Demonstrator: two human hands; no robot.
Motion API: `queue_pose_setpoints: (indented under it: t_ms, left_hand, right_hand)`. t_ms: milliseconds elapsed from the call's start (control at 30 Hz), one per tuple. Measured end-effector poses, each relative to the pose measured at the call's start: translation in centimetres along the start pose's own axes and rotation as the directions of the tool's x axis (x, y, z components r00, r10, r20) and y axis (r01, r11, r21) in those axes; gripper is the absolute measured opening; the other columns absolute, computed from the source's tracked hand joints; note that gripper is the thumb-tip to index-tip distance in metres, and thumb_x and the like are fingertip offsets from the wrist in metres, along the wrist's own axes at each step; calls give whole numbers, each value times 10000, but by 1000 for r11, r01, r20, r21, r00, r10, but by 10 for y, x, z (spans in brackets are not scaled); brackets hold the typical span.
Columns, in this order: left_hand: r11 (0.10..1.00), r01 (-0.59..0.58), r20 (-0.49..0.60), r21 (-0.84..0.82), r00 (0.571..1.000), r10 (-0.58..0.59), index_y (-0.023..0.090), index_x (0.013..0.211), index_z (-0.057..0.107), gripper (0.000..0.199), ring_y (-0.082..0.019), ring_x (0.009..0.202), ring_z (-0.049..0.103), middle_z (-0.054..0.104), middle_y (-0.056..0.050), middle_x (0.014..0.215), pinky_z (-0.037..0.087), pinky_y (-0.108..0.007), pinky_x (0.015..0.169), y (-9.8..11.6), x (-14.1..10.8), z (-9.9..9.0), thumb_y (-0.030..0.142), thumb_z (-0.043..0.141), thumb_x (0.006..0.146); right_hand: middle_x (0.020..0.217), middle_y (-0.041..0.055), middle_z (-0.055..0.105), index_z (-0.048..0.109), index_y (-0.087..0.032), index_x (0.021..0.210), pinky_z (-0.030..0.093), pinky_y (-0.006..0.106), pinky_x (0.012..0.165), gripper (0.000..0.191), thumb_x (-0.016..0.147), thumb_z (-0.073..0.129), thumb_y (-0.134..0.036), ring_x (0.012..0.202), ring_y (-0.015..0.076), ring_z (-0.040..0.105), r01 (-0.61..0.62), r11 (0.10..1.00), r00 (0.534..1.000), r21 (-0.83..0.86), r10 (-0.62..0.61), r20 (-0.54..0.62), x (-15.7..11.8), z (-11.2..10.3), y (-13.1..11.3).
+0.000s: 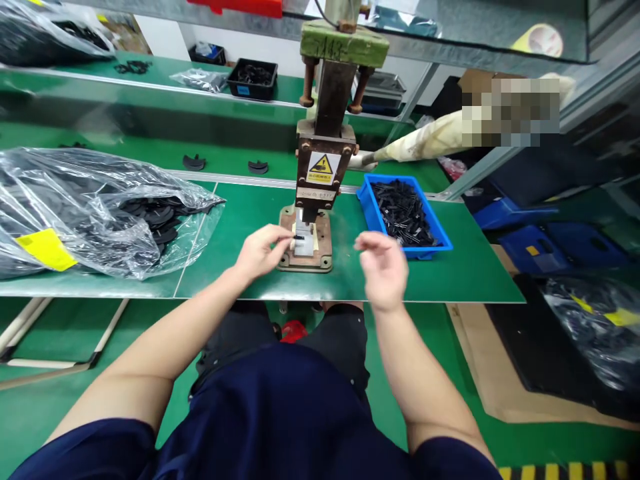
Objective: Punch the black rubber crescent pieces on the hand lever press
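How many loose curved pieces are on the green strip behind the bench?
2 clear ones: the left piece beyond the bag, the right piece nearer the press. Dark bits farther left, partly hidden, may include more.

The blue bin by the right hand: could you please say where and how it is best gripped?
I'd probably take the blue bin by its left and right rims together, from the person's side. It stands upright and open-topped, with raised walls to grip; the heaped black parts favour keeping it level.
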State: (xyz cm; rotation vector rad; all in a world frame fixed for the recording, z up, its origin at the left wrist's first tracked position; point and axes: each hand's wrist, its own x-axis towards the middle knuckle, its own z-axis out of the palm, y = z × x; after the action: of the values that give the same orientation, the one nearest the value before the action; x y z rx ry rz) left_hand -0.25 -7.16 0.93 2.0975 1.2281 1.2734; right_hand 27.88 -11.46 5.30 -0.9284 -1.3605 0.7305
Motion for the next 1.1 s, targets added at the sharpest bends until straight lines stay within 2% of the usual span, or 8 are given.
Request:
queue_pose_setpoints:
  t_ms: [133,233,333,500,767,900,1000,1100]
  left_hand:
    - [998,29,77,48,997,-33,245,1096,812,203,-273,1131,701,780,-100,1162,510,-410,1084,-36,28,0,323,647,1009]
    - [993,-22,162,112,987,4,253,1091,822,201,-293,1140,688,767,-112,1161,499,-430,1082,-44,38,6,295,661,978]
    - [968,-110,249,228,967,51,243,1117,828,254,-306,1097,689,757,-131,1126,512,-451,1031,-46,42,12,248,630,959]
    - [940,-192,320,281,942,97,251,1166,828,330,-308,1130,686,754,-132,1180,513,-449,1010,-47,47,16,185,579,958]
    - [923,-201,321,328,943,91,235,1172,823,327,-282,1110,702,764,-124,1191,523,-431,970,-40,48,15,213,535,1018]
    - [906,-174,349,385,937,32,246,1259,788,363,-258,1182,690,749,-110,1278,521,-411,995,-28,45,11,239,485,1058]
    - [884,-113,327,453,944,-47,240,1340,734,380,-255,1244,665,729,-106,1342,506,-407,1035,-35,39,-10,311,457,1089]
    - [774,69,203,630,947,-250,210,1346,717,389,-302,1259,641,717,-135,1366,479,-446,1070,-60,28,-57,379,515,1060]
  right_hand:
    - [1287,51,659,646,-283,1286,579,427,1104,531,899,717,-641,1216,190,696,417,909,900,-1,-413,-140,72,-18,-76]
    - [1363,14,642,650,-296,1314,527,395,1159,618,875,669,-730,1335,195,660,465,885,885,38,-463,-50,103,-8,-130]
    - [1223,10,652,667,-253,1245,579,389,1076,620,859,664,-738,1161,172,719,478,878,876,27,-479,49,112,10,-152]
    - [753,-21,581,615,-233,827,636,370,818,261,959,711,-437,720,111,626,531,847,847,-12,-530,25,93,25,-128]
    - [803,-30,708,653,-318,793,561,602,1131,103,889,683,-294,933,214,734,589,779,808,-217,-568,153,24,7,-57]
    - [780,-38,684,618,-269,765,533,609,1158,132,849,719,-255,921,200,725,655,718,752,-236,-652,103,16,8,-32]
    - [765,-46,678,590,-234,736,546,595,1122,161,822,727,-229,885,182,714,682,694,722,-230,-689,62,20,12,-25]
    - [753,-50,676,579,-233,723,547,601,1105,170,816,722,-229,868,182,710,678,698,723,-231,-689,39,22,16,-24]
